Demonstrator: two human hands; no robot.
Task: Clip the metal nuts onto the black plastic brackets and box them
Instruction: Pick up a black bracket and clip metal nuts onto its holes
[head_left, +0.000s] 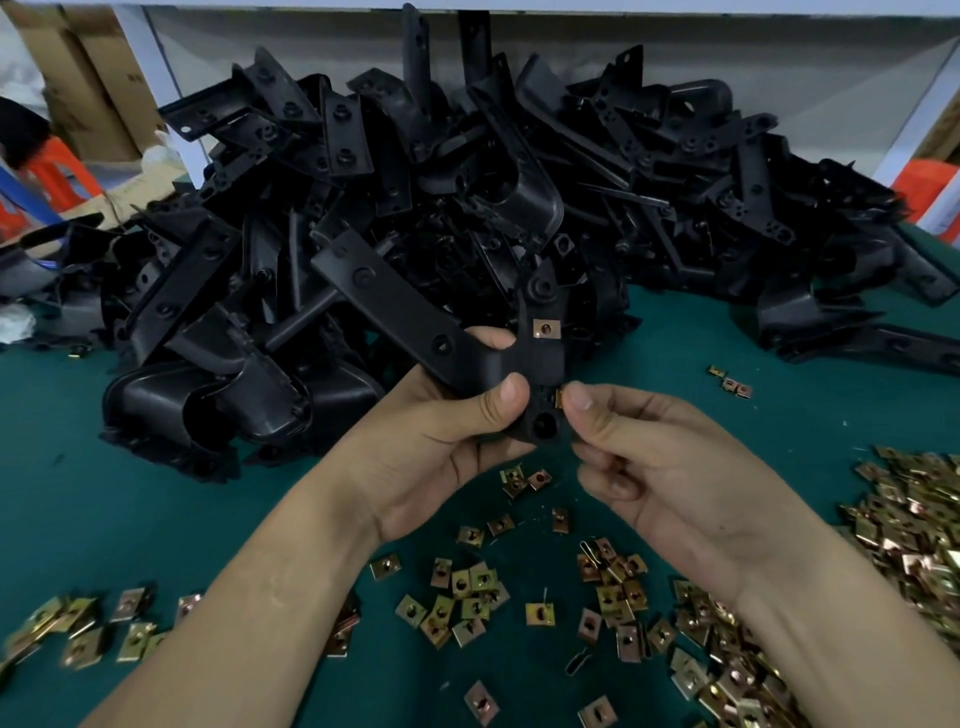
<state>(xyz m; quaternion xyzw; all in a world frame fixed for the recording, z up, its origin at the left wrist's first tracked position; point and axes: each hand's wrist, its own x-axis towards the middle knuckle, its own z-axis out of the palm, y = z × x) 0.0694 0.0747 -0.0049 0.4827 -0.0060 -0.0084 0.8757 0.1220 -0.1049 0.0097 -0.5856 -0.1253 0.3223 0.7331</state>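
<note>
My left hand (441, 431) grips a black plastic bracket (405, 306) in the middle of the view, thumb across its lower end. One brass-coloured metal nut (546, 328) sits clipped on the bracket's upper arm. My right hand (654, 467) pinches a second metal nut (560, 399) between thumb and forefinger, right against the bracket's edge beside my left thumb. Several loose nuts (470, 597) lie scattered on the green table below both hands.
A large heap of black brackets (467, 182) fills the back of the green table (727, 353). A dense pile of nuts (914, 530) lies at the right edge. Cardboard boxes (88, 78) stand at the back left, orange stools at both sides.
</note>
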